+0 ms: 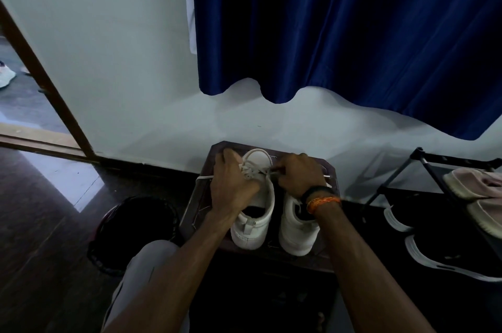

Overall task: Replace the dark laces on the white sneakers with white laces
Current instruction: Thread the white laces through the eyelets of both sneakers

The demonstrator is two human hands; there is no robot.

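My left hand [231,183]: fingers curled, pinching the white lace [251,171] of the left sneaker [258,202]. My right hand [297,172]: pinching the same lace's other end. Right sneaker [298,229]: just beside, both on a dark stool [195,196]. Shoe rack [434,169]: right.

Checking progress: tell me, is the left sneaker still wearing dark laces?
No, the left sneaker shows white laces under both hands.

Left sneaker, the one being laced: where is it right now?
In the head view the left sneaker stands on the dark stool at lower centre, beside the right sneaker, with the left hand and right hand at its laces.
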